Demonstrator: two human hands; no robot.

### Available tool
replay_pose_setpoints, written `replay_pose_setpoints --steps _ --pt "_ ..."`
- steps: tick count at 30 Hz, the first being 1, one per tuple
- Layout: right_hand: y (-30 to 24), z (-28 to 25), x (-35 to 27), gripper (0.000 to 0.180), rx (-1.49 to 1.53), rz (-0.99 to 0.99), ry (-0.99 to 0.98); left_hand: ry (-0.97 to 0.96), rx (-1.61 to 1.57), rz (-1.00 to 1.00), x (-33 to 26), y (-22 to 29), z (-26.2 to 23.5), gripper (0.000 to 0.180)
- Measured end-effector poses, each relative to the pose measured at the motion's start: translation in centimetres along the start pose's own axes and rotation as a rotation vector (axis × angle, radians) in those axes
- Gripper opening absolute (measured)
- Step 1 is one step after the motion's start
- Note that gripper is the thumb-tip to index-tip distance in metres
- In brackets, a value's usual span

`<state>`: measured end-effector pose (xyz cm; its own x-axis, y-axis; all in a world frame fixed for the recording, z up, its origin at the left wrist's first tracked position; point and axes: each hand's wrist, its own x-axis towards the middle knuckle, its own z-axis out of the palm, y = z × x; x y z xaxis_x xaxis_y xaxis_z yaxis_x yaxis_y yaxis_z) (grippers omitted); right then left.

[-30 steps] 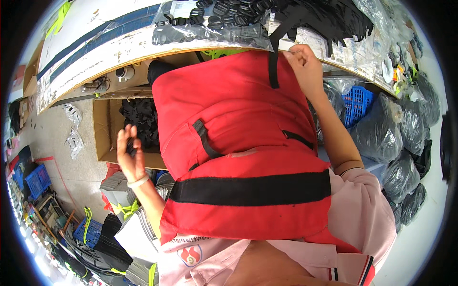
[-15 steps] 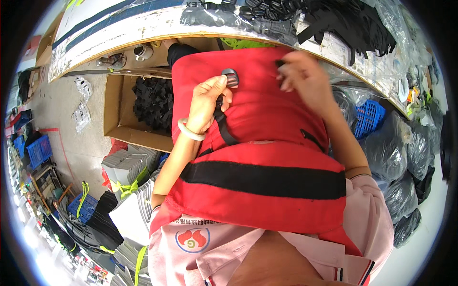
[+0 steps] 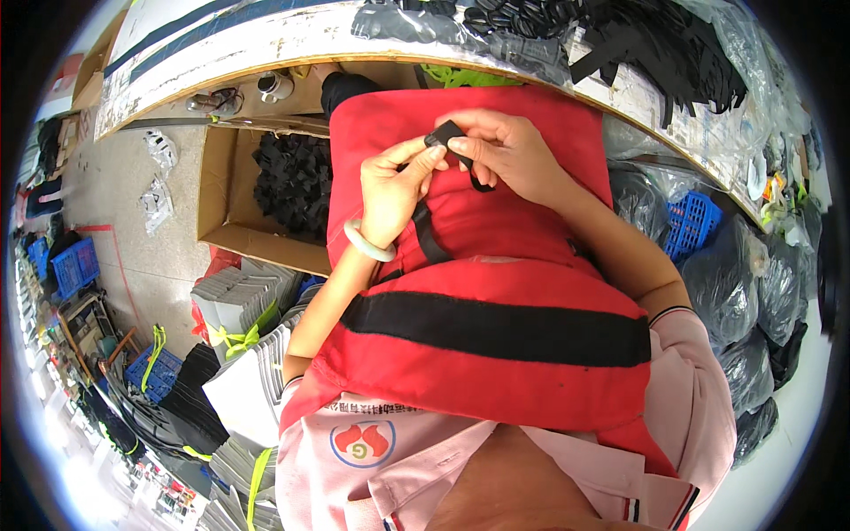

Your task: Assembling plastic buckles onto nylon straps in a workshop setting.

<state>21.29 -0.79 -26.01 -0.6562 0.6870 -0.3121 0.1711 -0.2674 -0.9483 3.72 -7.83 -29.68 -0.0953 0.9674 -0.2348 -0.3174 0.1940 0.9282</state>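
Looking down at our lap, we saw both hands meeting over a red life vest [image 3: 496,292] that lay draped from the near edge of the table down across our body. Our left hand [image 3: 394,190] had its thumb and forefinger pinched together on a small black buckle [image 3: 443,135], and our right hand [image 3: 509,155] gripped the same buckle from the other side, its fingers closed on the piece and on the black strap [image 3: 478,181] looping out beneath it. So both grips were clamped on the buckle, touching each other over the upper part of the vest, close under the table's near edge. A pale bangle [image 3: 367,243] sat on the left wrist. A second black strap [image 3: 425,234] ran down the vest just below the left hand, and a wide black band [image 3: 496,329] crossed the vest lower down, nearer our chest.

On the table [image 3: 221,62] above the hands lay heaps of black straps and rings [image 3: 637,40], some in clear bags. Under the table's left part stood an open cardboard box [image 3: 221,186] holding black pieces. Stacks of grey sheets [image 3: 239,301] tied with yellow-green bands sat on the floor to our left, and dark plastic bags [image 3: 744,283] were piled at our right beside a blue crate [image 3: 691,221].
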Motion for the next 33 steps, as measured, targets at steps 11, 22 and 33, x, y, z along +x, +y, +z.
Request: replay_pose_setpoints --steps 11,22,33 --pt "0.4 0.5 -0.5 0.019 0.193 0.098 0.158 0.070 0.190 0.125 0.3 -0.3 0.2 0.012" --pt "0.7 1.3 -0.5 0.024 0.354 0.030 0.274 0.087 0.717 0.349 0.2 1.4 1.0 0.014" --pt "1.9 0.4 0.5 0.024 0.326 0.084 0.131 0.045 -0.146 -0.226 0.6 0.8 0.0 0.021"
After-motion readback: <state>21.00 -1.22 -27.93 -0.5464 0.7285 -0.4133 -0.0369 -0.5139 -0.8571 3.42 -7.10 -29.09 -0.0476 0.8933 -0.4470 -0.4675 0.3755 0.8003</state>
